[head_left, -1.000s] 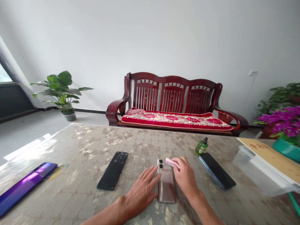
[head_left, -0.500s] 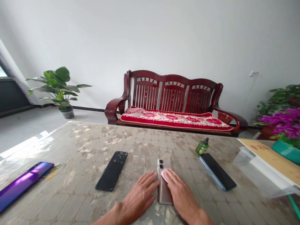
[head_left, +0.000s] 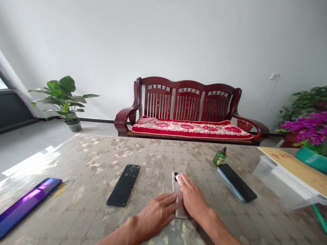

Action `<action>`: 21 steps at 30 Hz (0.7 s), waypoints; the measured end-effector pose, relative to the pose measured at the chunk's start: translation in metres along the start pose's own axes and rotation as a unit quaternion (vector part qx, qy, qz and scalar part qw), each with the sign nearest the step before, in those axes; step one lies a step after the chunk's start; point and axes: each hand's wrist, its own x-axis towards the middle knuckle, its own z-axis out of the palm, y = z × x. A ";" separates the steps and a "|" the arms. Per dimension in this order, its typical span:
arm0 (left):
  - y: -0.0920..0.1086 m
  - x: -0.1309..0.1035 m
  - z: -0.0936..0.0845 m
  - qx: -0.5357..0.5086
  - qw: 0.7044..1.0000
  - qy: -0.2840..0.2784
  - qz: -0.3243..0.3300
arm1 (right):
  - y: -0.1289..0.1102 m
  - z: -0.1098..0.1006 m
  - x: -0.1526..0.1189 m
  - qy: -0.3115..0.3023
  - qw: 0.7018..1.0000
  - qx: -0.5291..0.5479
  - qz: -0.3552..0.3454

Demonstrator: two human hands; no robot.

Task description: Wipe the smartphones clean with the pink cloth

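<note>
A table with a patterned cover (head_left: 89,190) spreads beneath both hands, and a carved red-brown wooden sofa (head_left: 187,84) stands beyond them, well apart. A potted plant (head_left: 66,90) is far off ahead and left of the grip; a clear plastic bin (head_left: 270,185) sits to its right. The left hand (head_left: 158,209) lies open, fingers outstretched, fingertips on the left edge of a pinkish-silver smartphone (head_left: 181,211), which rests camera side up under both hands. The right hand (head_left: 192,195), fingers together, has hold of a pink cloth, pressed to the phone's back beside the lenses; its thumb is hidden. Left of the hands lie a purple-blue smartphone (head_left: 28,206) and, nearer, a black smartphone (head_left: 124,185); right of them, a dark-screened smartphone (head_left: 237,183). Just beyond that last one stands a green pump bottle (head_left: 219,158). Smallest is the pink cloth (head_left: 178,180), showing along the right fingers' left side.
</note>
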 end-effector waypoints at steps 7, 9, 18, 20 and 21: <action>-0.025 0.024 -0.023 0.017 0.999 -0.043 0.006 | -0.014 -0.018 -0.045 -0.023 0.999 0.025 -0.036; -0.039 0.042 -0.030 0.054 0.997 -0.051 0.021 | -0.016 -0.023 -0.037 -0.021 0.999 0.037 -0.023; -0.067 0.096 -0.022 0.101 0.979 -0.149 0.095 | -0.027 -0.035 -0.047 -0.054 0.996 0.046 -0.056; -0.065 0.096 -0.021 0.108 0.977 -0.153 0.099 | -0.027 -0.036 -0.065 -0.062 0.991 0.048 -0.104; -0.064 0.095 -0.022 0.111 0.977 -0.153 0.102 | -0.026 -0.036 -0.072 -0.066 0.989 0.045 -0.124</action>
